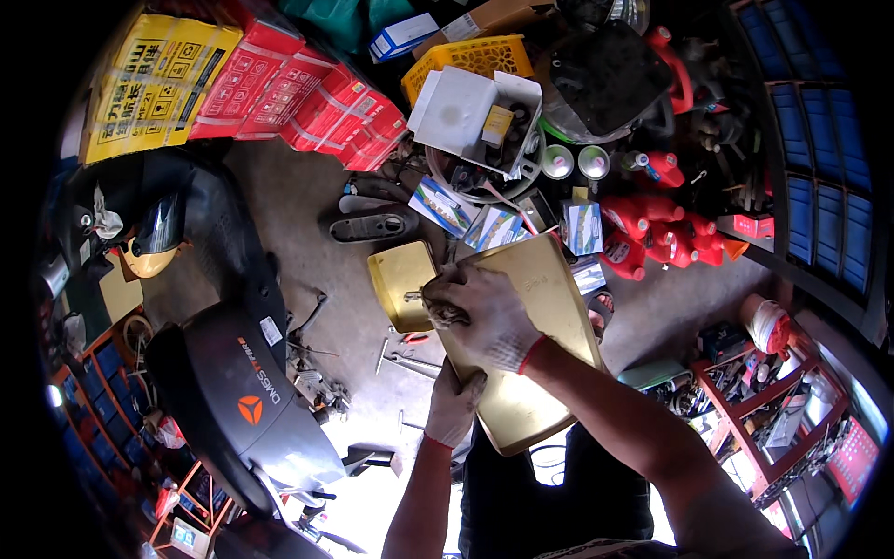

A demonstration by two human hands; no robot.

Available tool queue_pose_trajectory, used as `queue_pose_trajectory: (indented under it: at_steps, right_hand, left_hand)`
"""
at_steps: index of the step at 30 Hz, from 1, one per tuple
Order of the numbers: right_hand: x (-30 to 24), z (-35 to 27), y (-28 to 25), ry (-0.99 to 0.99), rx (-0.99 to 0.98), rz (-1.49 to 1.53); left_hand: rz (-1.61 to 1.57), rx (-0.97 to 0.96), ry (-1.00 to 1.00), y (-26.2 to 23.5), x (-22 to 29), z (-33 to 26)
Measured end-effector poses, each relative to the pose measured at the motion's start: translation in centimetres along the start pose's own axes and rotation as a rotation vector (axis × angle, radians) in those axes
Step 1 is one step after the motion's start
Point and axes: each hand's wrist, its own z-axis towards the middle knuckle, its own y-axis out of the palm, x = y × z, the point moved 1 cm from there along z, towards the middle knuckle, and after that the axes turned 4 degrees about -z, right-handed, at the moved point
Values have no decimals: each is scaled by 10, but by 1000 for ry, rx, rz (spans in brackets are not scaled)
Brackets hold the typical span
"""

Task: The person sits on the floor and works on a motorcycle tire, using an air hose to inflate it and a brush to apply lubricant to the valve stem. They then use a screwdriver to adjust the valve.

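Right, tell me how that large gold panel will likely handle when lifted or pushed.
The large gold panel is probably fairly stiff, since its broad face looks flat between the hands. Its smooth sheen suggests it could slide against the gloved left hand. Its flat, rectangular shape makes rolling unlikely.

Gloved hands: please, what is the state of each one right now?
Left hand: closed on the edge of the larger gold tray.
Right hand: closed, apparently around a crumpled grey rag.
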Motion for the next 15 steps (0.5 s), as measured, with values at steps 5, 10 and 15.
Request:
queue_pose_trajectory:
  at_steps: [5,10,15]
  right_hand:
    - [13,-12,-17,92,-190,-159]
    - [24,-29,-33,307,15,119]
    - [21,-40,-40,155,-73,54]
  left_hand:
    - [-106,-43,21,-3,4,-4]
    - [-84,-12,-25,-10,3,-5]
    - [-109,1,-30,-10,2,-3]
